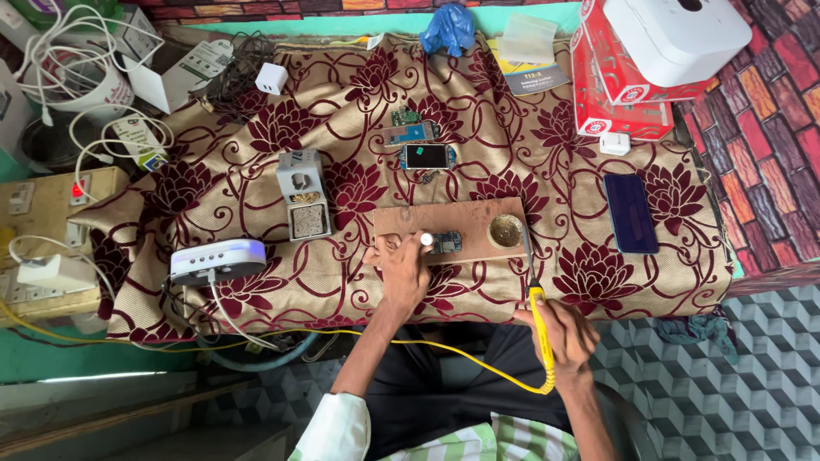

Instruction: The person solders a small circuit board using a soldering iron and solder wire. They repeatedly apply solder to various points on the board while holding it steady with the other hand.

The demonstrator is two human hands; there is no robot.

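— So, where were the hands at that moment?

— Both down at the near edge of the table. The left hand rested on the wooden work board, fingers curled in and pinching something small and bright at the tips — too small to tell what it was. Just beside those fingertips lay a small circuit board, flat on the wood.

— And the right?

— The right hand was closed around a yellow soldering iron, gripped like a pen, with the tip pointing up toward the board's right end. Its yellow cord trailed off left across the person's lap.

— What sat at that end of the board?

— A small round tin, open, set at the board's right end, near the iron's tip.

— Anything farther up the table?

— Plenty. Beyond the board lay a phone with its screen lit and more bare phone boards just above it. Off to the right, well apart, a dark blue phone lay face up on the floral cloth. To the left stood a grey iron stand with a tip-cleaning tray, and nearer the edge a white box with buttons.
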